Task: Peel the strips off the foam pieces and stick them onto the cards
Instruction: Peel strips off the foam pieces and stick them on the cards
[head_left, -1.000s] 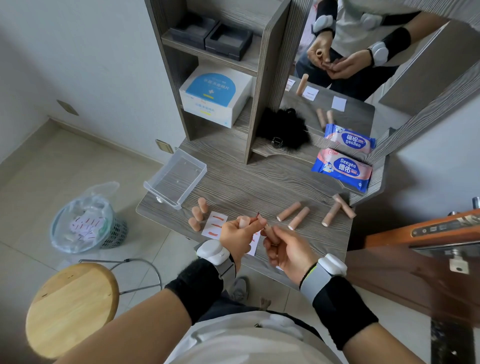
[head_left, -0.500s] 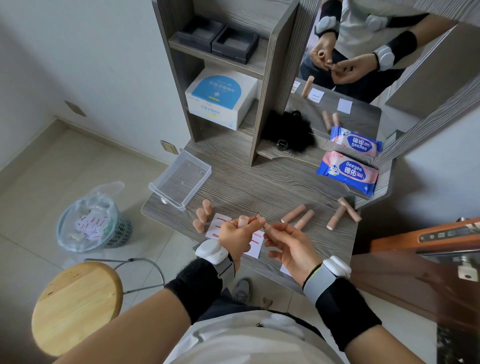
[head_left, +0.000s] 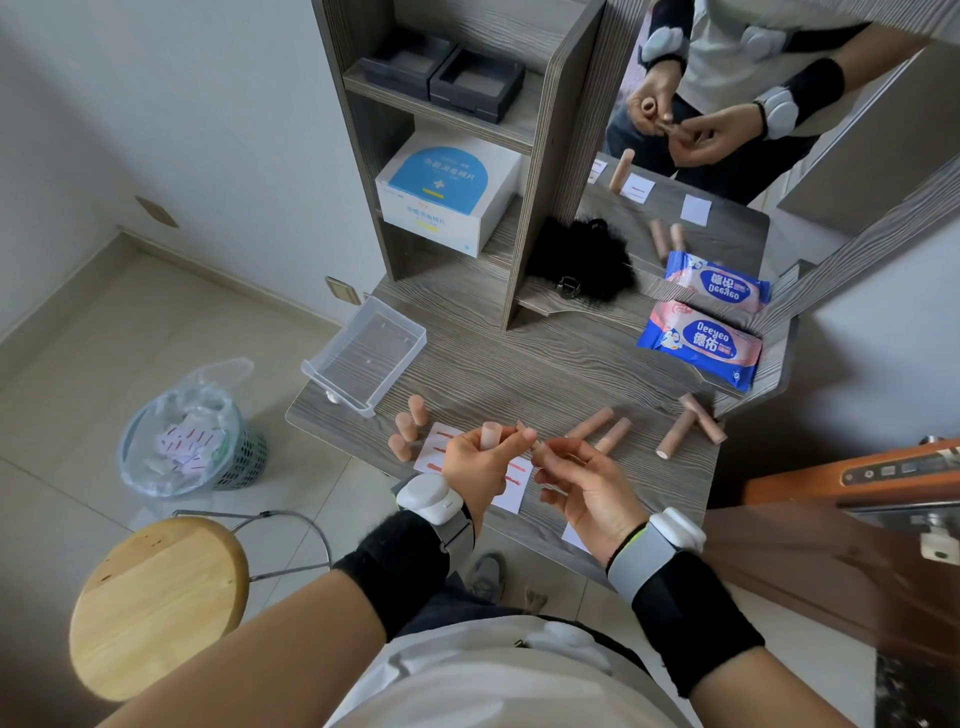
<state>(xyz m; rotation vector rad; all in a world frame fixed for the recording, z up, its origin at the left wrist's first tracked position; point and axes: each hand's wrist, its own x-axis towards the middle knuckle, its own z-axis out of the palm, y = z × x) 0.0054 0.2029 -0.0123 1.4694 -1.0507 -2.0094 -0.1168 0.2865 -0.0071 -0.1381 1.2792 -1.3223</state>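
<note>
My left hand (head_left: 475, 467) grips an upright pinkish foam piece (head_left: 490, 435) above the desk's front edge. My right hand (head_left: 587, 488) pinches a thin strip (head_left: 535, 446) close to the left thumb; the strip is mostly hidden by the fingers. Below the hands lies a white card (head_left: 511, 486) with red strips stuck on it, and a second card (head_left: 435, 441) with strips lies to its left. Three foam pieces (head_left: 407, 428) stand at the left. Several more foam pieces (head_left: 610, 432) lie on the desk to the right, two of them (head_left: 693, 428) near the right edge.
A clear plastic tray (head_left: 366, 356) sits at the desk's (head_left: 509, 374) left corner. Two wipe packs (head_left: 701, 345) lie at the right below a mirror. Shelves hold a white box (head_left: 447, 189). A lined bin (head_left: 189, 441) and a wooden stool (head_left: 156, 603) stand on the floor at left.
My right hand has drawn slightly away from the left hand, pulling the strip off the foam piece. The camera has shifted a little.
</note>
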